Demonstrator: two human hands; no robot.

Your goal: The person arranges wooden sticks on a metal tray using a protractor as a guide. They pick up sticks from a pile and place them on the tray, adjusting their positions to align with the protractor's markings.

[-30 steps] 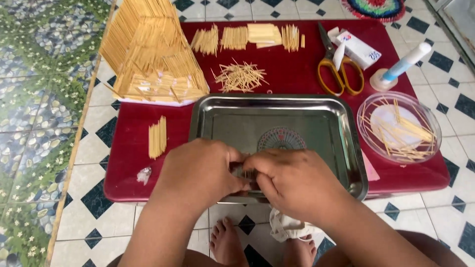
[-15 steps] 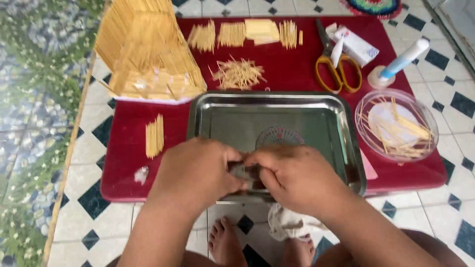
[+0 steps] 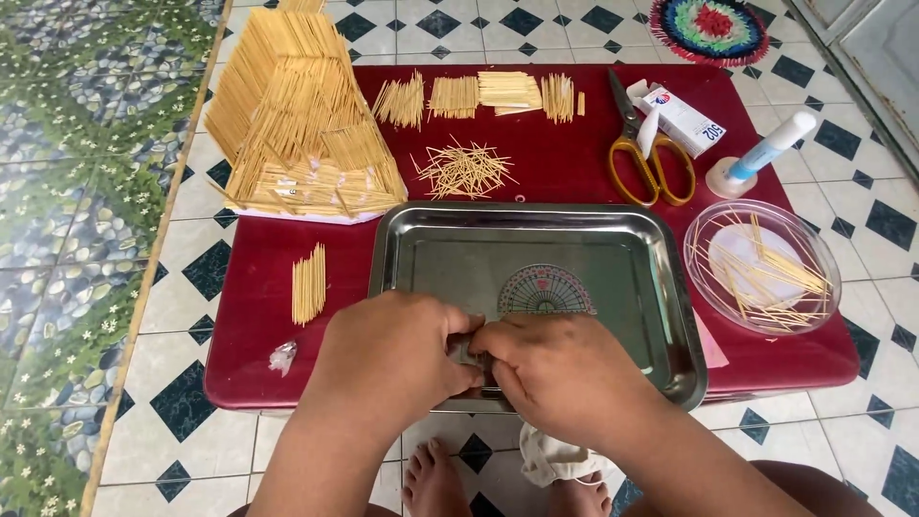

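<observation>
Where the floor meets the desk on the left: green pebble-pattern tiles [image 3: 67, 191] give way to white tiles with dark diamonds.
Stick model: a tall sloped build of pale sticks [image 3: 297, 124] stands on the far left corner of the red desk [image 3: 258, 354].
Short bundle: a small row of cut sticks [image 3: 308, 283] lies flat, just left of the tray.
Scrap: a bit of clear wrap [image 3: 283, 357] sits near the desk's near left edge.
Left hand [image 3: 392, 359]: grip clenched, fingers curled around a small dark thing [image 3: 466, 350] at the tray's near rim; what the thing is I cannot tell, as both hands cover most of it.
Tray: a steel tray [image 3: 431, 249] lies mid-desk, with a clear protractor [image 3: 546, 290] flat inside it.
Right hand [image 3: 560, 369]: grip clenched on the same small dark thing, fingertips touching the left hand.
Far row: sorted stick batches [image 3: 479, 96] and a loose heap [image 3: 464, 170] lie beyond the tray.
Scissors: yellow-handled scissors [image 3: 646, 153] rest beside a small white box [image 3: 684, 117].
Glue: a white and blue tube [image 3: 756, 158] stands tilted, near the far right edge.
Bowl: a clear bowl [image 3: 761, 263] right of the tray holds loose sticks.
</observation>
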